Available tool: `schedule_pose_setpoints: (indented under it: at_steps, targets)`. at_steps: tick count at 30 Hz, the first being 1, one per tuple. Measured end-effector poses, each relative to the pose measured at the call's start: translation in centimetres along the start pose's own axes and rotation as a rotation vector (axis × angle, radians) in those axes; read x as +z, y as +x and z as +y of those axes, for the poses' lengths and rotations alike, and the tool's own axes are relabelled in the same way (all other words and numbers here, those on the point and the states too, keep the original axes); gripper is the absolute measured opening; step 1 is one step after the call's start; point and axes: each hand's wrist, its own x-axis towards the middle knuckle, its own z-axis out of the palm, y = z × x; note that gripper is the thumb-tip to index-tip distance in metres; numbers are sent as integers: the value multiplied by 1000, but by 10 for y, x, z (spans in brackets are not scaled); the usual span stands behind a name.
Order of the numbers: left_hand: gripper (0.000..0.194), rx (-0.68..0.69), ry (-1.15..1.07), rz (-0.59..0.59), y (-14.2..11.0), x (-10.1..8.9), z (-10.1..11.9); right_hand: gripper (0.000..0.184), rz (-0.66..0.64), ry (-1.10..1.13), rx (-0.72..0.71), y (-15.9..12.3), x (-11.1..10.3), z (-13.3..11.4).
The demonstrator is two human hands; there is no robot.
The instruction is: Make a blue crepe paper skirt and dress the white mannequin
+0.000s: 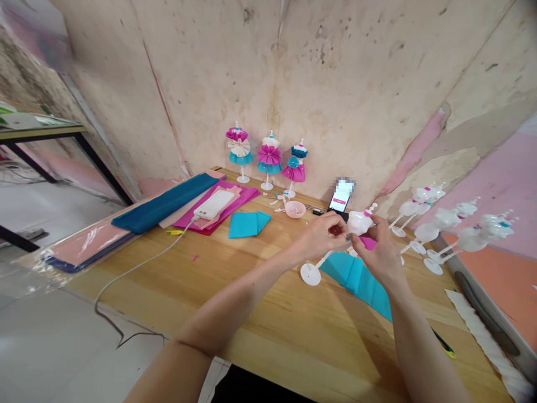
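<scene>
Both hands are raised above the wooden table (pixel 268 336), holding a small white dress-form stand (pixel 359 223) tilted almost on its side. My left hand (pixel 321 236) grips it near the neck of the stem, and its round base (pixel 310 274) points down to the left. My right hand (pixel 380 249) pinches the white bust from the right, next to a scrap of magenta paper (pixel 368 243). Under the hands lies a folded turquoise tissue sheet (pixel 356 278). The fingers hide part of the stem.
Several dressed stands (pixel 269 159) stand by the wall. Several bare white stands (pixel 447 221) lean at the right. A phone (pixel 339 197), pink bowl (pixel 295 209), power bank (pixel 213 204), turquoise paper (pixel 247 224) and stacked paper sheets (pixel 163 204) lie on the table.
</scene>
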Motion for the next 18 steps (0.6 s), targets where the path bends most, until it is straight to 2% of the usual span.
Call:
schedule_pose_setpoints:
  at_steps: [4, 18]
  targets:
    - [5, 5, 3, -9, 1, -2, -1, 56, -12, 5, -8, 0, -2, -1]
    - [5, 10, 3, -10, -2, 1, 3, 64, 41, -66, -1, 0, 1, -1]
